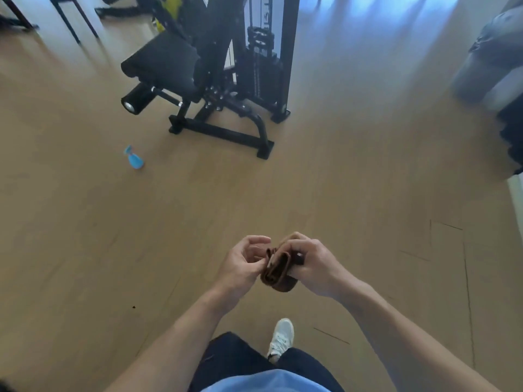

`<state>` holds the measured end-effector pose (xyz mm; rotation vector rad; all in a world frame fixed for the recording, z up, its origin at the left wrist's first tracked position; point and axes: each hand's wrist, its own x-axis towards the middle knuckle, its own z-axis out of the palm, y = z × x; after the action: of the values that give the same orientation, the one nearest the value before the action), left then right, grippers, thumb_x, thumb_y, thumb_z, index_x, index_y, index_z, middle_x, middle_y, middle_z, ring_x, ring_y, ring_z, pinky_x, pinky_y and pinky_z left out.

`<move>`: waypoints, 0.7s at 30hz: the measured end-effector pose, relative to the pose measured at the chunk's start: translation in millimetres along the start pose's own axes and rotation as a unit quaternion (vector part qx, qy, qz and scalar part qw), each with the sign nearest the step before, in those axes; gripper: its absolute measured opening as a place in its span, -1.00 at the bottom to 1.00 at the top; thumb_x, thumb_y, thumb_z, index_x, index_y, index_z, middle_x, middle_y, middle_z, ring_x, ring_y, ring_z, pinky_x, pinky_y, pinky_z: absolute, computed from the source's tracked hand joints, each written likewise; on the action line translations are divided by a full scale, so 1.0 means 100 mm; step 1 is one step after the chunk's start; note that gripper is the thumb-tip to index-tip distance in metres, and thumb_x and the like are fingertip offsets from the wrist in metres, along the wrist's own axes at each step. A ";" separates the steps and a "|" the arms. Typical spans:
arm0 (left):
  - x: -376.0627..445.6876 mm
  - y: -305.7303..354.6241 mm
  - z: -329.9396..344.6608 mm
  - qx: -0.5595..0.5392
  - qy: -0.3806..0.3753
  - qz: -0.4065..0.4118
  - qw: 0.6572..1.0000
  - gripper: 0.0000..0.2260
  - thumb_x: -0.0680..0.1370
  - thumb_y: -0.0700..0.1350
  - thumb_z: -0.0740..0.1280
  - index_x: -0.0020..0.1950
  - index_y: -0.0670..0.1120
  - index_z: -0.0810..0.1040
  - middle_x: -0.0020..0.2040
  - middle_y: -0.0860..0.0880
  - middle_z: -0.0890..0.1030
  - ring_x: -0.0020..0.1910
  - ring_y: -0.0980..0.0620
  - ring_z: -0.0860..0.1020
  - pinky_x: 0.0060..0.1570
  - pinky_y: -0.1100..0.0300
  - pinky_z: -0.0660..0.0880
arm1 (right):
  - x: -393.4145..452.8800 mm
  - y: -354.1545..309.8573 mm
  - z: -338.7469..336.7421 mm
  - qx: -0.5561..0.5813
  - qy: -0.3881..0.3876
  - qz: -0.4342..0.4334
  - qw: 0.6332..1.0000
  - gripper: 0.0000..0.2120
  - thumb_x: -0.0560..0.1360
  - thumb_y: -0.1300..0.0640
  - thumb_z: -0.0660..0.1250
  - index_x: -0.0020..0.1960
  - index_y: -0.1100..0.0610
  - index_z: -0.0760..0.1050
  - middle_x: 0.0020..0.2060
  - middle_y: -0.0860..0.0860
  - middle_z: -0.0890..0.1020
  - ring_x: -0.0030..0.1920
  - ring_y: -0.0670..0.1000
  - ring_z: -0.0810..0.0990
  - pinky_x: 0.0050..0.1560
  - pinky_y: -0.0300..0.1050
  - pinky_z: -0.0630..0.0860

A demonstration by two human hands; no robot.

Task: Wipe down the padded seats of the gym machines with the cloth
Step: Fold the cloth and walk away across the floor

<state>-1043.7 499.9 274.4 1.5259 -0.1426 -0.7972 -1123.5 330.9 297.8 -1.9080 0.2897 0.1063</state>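
A tan gym floor (339, 171) stretches out below the person. The right hand (311, 264) grips a folded brown cloth (278, 271), and the left hand (244, 264) pinches its near edge. The fold could slip loose while being adjusted, leaving a bunched wiping face. The black padded seat (161, 62) lies well ahead and left of both hands, a blue spray bottle (134, 157) nearer.

The right hand (307, 263) covers the far side of the folded cloth (278, 271), and a small dark thing beside its fingers is too blurred to name. The gym machine (226, 69) is cut off by the top edge. A grey shape (489, 55) at the right edge is blurred.
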 end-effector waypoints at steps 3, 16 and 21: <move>0.58 0.30 0.15 -0.061 0.034 -0.018 0.997 -0.79 0.54 -0.26 0.43 0.17 -0.16 0.60 -0.09 -0.15 0.73 -0.13 -0.05 0.67 -0.11 0.11 0.60 | 0.62 -0.05 -0.42 0.038 0.002 0.011 0.999 -0.62 0.35 0.37 0.56 -0.02 -0.05 0.64 -0.07 0.03 0.60 -0.17 0.02 0.66 -0.23 -0.05 0.66; 3.79 1.19 -0.12 -0.082 0.010 -0.042 0.996 -0.55 0.54 -0.36 0.32 0.35 0.03 0.45 0.29 -0.09 0.58 0.28 -0.04 0.57 0.12 0.12 0.58 | 3.76 0.00 -1.74 -0.145 0.032 0.114 0.982 -0.75 0.38 -0.06 0.57 -0.14 -0.05 0.51 -0.13 -0.09 0.66 -0.10 -0.05 0.62 -0.19 -0.14 0.54; 4.94 1.62 -0.24 0.075 -0.091 -0.057 0.991 -0.52 0.36 -0.33 0.53 0.23 -0.05 0.57 0.06 -0.06 0.70 0.05 0.07 0.66 -0.01 0.17 0.61 | 4.81 -0.48 -2.31 0.034 -0.046 0.076 0.995 -0.66 0.40 0.03 0.55 -0.09 0.17 0.45 -0.21 0.12 0.66 -0.16 0.07 0.64 -0.13 0.13 0.60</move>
<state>-601.8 228.6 228.0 1.6130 -0.2562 -1.0370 -662.5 58.9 320.1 -1.8061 0.3722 0.2815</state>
